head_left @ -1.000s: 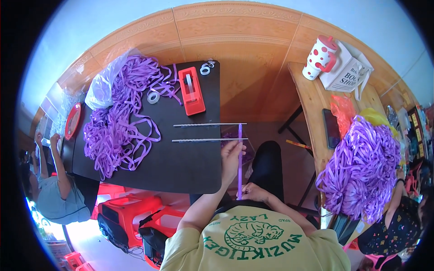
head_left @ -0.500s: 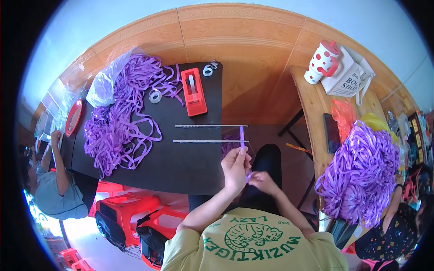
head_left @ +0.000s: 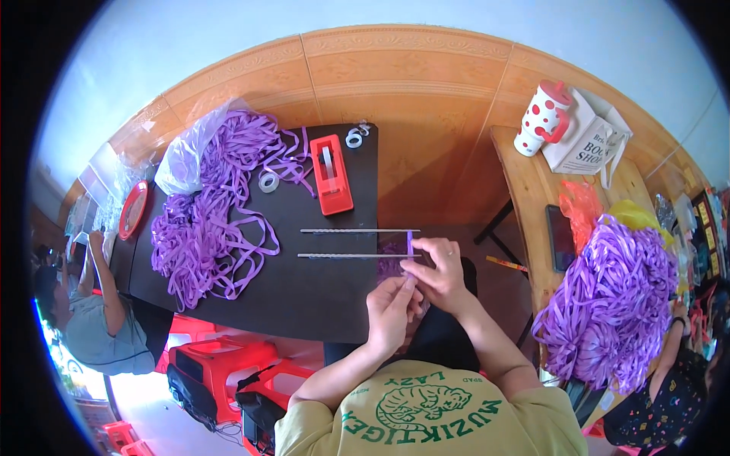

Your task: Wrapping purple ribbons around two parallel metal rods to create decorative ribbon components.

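Note:
Two thin metal rods (head_left: 342, 256) lie parallel, jutting past the right edge of the dark table (head_left: 334, 304). A narrow purple ribbon (head_left: 411, 242) spans them near their right ends. Just below the rods, my left hand (head_left: 391, 310) is closed in a pinch on the ribbon's lower part. My right hand (head_left: 442, 275) is at the ribbon from the right, index finger up by the span and thumb lower, next to my left thumb. Its fingers appear closed on the ribbon, and they partly cover the near rod's end. The ribbon's tail is hidden by my hands.
Purple ribbon heaps lie on the table's left (head_left: 201, 243) and the wooden table (head_left: 608, 304). Near the rods stands a red tape dispenser (head_left: 331, 175); tape rolls (head_left: 268, 182) lie nearby. A phone (head_left: 561, 237) and spotted tumbler (head_left: 541, 121) are right. Red stools (head_left: 220, 365) stand below.
My right hand has risen from below my left hand to the ribbon by the rods. My left hand has slid lower, away from the rods. The whole view has shifted slightly.

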Demonstrator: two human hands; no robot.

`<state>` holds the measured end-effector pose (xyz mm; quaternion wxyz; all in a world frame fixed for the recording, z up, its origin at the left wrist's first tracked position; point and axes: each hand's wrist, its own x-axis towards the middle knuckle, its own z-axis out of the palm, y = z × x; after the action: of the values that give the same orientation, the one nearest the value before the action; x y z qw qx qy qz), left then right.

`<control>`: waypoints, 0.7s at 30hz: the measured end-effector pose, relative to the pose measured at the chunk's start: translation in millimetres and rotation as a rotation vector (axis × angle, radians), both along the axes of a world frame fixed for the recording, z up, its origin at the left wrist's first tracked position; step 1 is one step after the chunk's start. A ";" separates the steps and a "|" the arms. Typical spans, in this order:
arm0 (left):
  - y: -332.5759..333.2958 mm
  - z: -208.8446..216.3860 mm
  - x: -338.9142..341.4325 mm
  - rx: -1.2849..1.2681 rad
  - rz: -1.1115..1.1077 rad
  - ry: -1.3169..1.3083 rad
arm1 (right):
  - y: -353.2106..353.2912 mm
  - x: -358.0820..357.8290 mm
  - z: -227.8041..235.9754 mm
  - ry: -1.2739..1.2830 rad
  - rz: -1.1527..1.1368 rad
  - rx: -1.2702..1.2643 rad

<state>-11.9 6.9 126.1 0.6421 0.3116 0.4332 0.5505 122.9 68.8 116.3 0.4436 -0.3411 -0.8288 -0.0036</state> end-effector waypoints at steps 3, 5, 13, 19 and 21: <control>-2.0 4.3 -7.0 -0.012 -0.058 0.055 | -3.6 -4.5 -2.5 0.056 -0.006 0.008; -1.0 13.1 -12.3 -0.019 -0.091 0.026 | -1.3 -7.0 1.1 0.077 0.016 -0.034; 15.5 83.3 -33.3 0.723 0.350 -0.096 | 64.3 -9.6 14.5 0.602 0.198 -0.677; -7.1 12.2 -20.3 0.113 -0.474 0.099 | 110.6 -11.0 -4.1 1.042 0.188 -1.318; -12.3 -34.0 -9.2 -0.019 -0.542 0.125 | 115.2 -12.7 -14.5 1.109 0.193 -1.356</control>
<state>-21.1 -5.4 92.2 0.7409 0.4431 0.3781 0.3344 110.2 184.1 101.7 0.4824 -0.4120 -0.3427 0.6929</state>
